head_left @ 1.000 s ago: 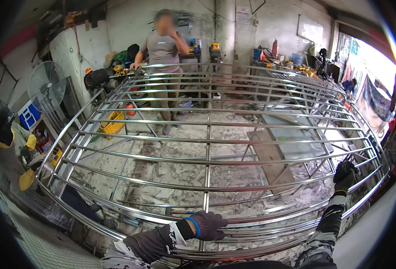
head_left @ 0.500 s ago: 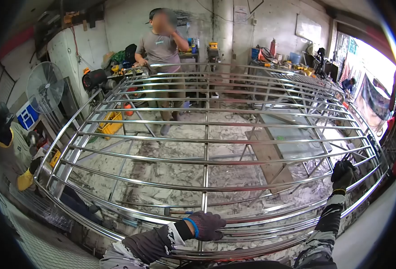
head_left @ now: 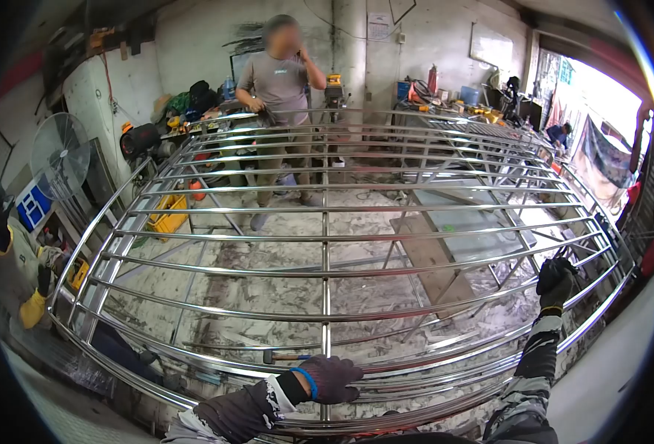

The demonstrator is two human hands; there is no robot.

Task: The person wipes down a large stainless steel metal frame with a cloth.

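Note:
A large frame of shiny metal tubes (head_left: 325,255) spans the view, with many cross rails and one central tube. My left hand (head_left: 331,379), in a dark glove with a blue cuff, is closed over the near rails beside the central tube. Over the right part of the frame is my right hand (head_left: 556,285), also in a dark glove. Its fingers are closed, and the dark shape at them is too unclear to name. A hammer-like tool (head_left: 286,357) shows below the rails, left of centre.
A person (head_left: 279,81) stands behind the frame, one hand raised near the head. Another gloved person (head_left: 16,266) is at the far left, near a fan (head_left: 62,154). A yellow crate (head_left: 169,214) and a grey panel (head_left: 467,222) lie beyond the rails. Tools crowd the back benches.
The view has shifted slightly, moving most of the scene leftward. The standing person's head is more upright, and the lower hand now shows a dark object. My hands stay at about the same places on the frame.

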